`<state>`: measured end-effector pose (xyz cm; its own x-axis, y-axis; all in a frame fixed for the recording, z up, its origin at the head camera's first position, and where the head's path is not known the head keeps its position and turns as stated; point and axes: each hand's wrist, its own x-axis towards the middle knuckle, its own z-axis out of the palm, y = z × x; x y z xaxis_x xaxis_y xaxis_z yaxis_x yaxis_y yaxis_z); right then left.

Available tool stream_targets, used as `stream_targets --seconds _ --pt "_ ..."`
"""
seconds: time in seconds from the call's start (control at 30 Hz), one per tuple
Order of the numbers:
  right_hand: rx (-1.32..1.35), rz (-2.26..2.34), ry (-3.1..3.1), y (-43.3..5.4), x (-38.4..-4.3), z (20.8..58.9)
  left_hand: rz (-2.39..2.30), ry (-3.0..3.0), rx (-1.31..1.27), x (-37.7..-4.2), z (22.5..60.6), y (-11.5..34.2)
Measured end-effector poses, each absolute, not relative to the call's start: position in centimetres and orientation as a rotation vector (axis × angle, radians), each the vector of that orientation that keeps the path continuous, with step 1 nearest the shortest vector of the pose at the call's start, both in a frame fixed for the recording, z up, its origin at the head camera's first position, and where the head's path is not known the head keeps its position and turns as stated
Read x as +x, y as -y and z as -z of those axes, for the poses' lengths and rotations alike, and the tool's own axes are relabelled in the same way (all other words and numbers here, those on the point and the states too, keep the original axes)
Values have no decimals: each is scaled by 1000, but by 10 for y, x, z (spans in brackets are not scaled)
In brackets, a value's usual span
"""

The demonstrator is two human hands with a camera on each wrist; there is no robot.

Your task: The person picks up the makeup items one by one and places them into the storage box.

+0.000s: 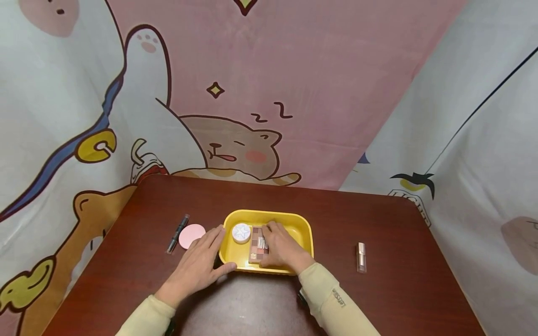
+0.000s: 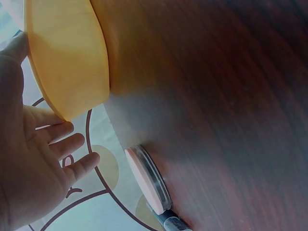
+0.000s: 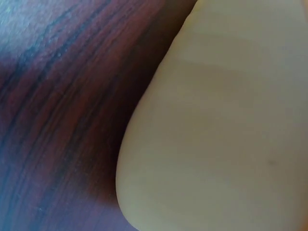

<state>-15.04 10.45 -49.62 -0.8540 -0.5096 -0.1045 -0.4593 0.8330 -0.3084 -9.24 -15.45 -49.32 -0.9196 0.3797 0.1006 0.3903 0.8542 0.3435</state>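
Note:
A yellow tray (image 1: 308, 238) sits mid-table. Inside it, an eyeshadow palette (image 1: 255, 242) lies next to a round white case with a star on its lid (image 1: 241, 233). My right hand (image 1: 282, 247) reaches into the tray and grips the palette, thumb at its near edge and fingers toward its far edge, covering its right part. At the tray's left end, my left hand (image 1: 201, 262) touches the rim with fingers fairly straight; the left wrist view shows the thumb and fingertips against the yellow wall (image 2: 70, 53). The right wrist view does not show the right hand.
Left of the tray lie a round pink compact (image 1: 192, 235) and a dark slim pen-like stick (image 1: 178, 234). A lipstick tube (image 1: 361, 257) lies to the right on the dark red wooden table (image 1: 403, 280). Printed cloth (image 1: 328, 84) hangs behind the table and at its sides.

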Motion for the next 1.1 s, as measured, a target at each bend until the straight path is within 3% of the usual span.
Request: stream_targets --seconds 1.1 --pt "-802 419 -2811 -107 -147 494 565 2976 -623 -93 497 155"
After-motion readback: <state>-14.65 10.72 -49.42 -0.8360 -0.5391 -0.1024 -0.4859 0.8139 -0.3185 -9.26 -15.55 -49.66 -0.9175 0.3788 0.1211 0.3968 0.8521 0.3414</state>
